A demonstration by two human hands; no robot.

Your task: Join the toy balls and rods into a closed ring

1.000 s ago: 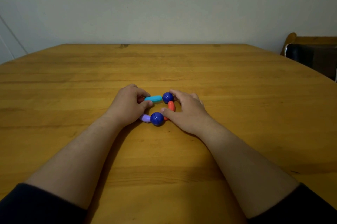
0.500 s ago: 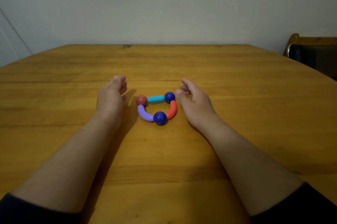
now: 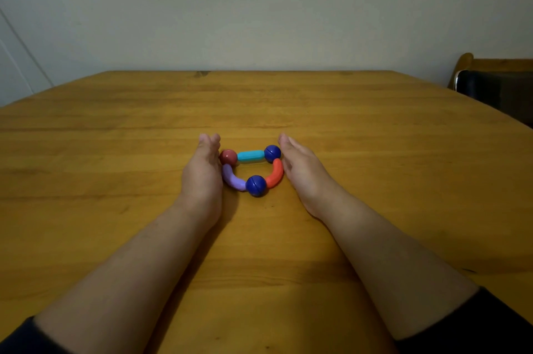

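Observation:
A small ring of toy pieces lies flat on the wooden table (image 3: 375,169). It links a red ball (image 3: 228,156), a teal rod (image 3: 250,156), a blue ball (image 3: 272,153), a curved orange rod (image 3: 275,174), a second blue ball (image 3: 256,185) and a curved purple rod (image 3: 232,178). My left hand (image 3: 203,172) stands on its edge against the ring's left side, fingers straight and together. My right hand (image 3: 302,169) stands the same way against the ring's right side. Neither hand grips a piece.
A dark chair back with a wooden frame (image 3: 496,85) stands past the table's right edge. A pale wall rises behind the table's far edge.
Both hands let go of the ring and drew apart, then came back in flat against its two sides. The ring stayed where it lay.

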